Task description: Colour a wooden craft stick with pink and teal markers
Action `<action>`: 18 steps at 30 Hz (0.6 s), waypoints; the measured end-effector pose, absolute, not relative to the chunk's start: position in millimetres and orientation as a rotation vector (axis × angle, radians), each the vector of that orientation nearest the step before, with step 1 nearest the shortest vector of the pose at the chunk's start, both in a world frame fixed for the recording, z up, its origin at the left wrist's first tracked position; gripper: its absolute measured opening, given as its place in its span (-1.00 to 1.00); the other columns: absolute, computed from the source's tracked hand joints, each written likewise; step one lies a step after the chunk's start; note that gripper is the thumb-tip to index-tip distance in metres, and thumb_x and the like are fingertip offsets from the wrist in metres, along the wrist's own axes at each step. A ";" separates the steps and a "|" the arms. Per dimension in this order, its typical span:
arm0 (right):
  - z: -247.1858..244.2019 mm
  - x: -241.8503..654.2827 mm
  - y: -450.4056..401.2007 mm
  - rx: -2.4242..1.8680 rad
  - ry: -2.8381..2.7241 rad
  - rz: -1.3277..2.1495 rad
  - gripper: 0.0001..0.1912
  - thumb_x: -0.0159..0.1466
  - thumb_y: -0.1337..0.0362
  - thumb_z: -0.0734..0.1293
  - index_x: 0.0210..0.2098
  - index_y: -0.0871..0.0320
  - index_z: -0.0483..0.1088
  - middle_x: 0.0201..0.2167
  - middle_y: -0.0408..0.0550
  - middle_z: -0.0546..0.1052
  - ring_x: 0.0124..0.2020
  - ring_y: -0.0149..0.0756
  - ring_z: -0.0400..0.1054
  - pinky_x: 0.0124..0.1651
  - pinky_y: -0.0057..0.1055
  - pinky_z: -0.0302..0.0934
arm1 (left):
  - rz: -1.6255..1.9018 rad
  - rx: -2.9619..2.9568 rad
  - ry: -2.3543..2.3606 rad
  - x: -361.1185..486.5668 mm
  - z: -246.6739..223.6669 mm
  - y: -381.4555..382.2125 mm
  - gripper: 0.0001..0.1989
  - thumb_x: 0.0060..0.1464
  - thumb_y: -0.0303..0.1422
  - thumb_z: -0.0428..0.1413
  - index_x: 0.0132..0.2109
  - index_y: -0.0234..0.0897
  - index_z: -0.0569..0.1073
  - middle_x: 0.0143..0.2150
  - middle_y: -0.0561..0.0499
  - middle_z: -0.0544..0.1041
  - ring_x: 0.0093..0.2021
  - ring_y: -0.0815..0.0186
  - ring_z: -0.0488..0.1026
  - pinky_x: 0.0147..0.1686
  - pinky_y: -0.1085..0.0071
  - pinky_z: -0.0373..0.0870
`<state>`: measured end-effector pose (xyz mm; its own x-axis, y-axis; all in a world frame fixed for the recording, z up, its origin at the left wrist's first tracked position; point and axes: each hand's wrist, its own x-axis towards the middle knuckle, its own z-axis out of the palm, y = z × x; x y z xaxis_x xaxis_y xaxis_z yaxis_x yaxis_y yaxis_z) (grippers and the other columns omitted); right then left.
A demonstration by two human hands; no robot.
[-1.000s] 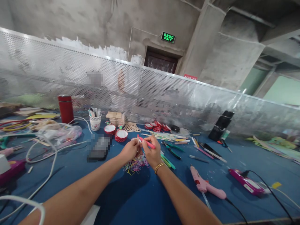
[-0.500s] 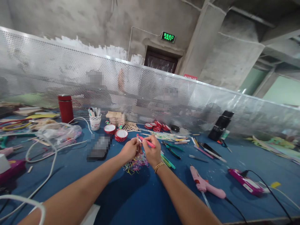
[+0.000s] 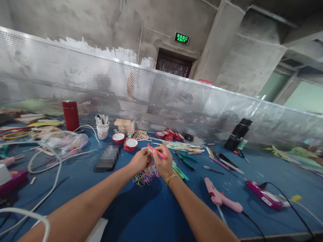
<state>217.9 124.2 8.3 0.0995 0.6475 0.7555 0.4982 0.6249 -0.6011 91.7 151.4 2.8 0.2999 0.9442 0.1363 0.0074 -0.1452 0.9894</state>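
My right hand (image 3: 164, 162), with a gold bracelet at the wrist, grips a pinkish-red marker pen (image 3: 160, 154) that slants up to the left. Right against it, my left hand (image 3: 140, 159) is closed in a pinch; the small thing at its fingertips is mostly hidden. Both hands hover above a heap of colourful loops like rubber bands (image 3: 145, 177). Just right of my right hand lie green marker pens (image 3: 179, 171) and green-handled pliers (image 3: 186, 160). Beyond my left hand stand red-rimmed round tins (image 3: 130, 145).
A pink glue gun (image 3: 222, 198) and a purple power strip (image 3: 264, 195) lie to the right with cords. On the left are a blurred phone (image 3: 107, 158), a paper cup of pens (image 3: 102, 130), a red flask (image 3: 70, 116) and white cables. A perforated metal screen (image 3: 151, 101) closes off the back.
The hands stay almost in place, still close together. The pale-and-pink piece that stood above the left fingertips is now less visible behind the marker pen's tip.
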 end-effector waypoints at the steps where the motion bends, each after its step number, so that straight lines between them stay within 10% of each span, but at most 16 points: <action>1: 8.2 218.0 124.6 -0.991 -1.548 0.143 -0.86 0.26 0.20 0.27 -0.40 0.11 0.35 -0.41 -0.10 0.47 -0.32 -0.28 0.33 -0.24 -0.38 0.21 | 1.071 1.458 0.931 91.7 2.7 151.4 -0.71 0.15 -0.15 0.01 -0.43 -0.24 0.26 -0.67 0.11 0.34 -0.74 0.46 0.17 -0.69 0.50 0.02; 18: 11.4 220.4 125.5 -1.010 -1.521 0.127 -0.84 0.27 0.20 0.26 -0.40 0.11 0.34 -0.41 -0.10 0.47 -0.32 -0.28 0.34 -0.21 -0.38 0.21 | 1.003 1.495 1.021 90.2 2.3 152.0 -0.77 0.19 -0.20 -0.04 -0.38 -0.22 0.27 -0.66 0.10 0.39 -0.75 0.44 0.18 -0.70 0.51 0.05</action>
<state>220.4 125.5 11.4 0.1261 0.6434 0.7550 0.5095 0.6110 -0.6058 90.2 152.0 2.3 0.2929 0.9524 0.0843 0.1014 -0.1186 0.9878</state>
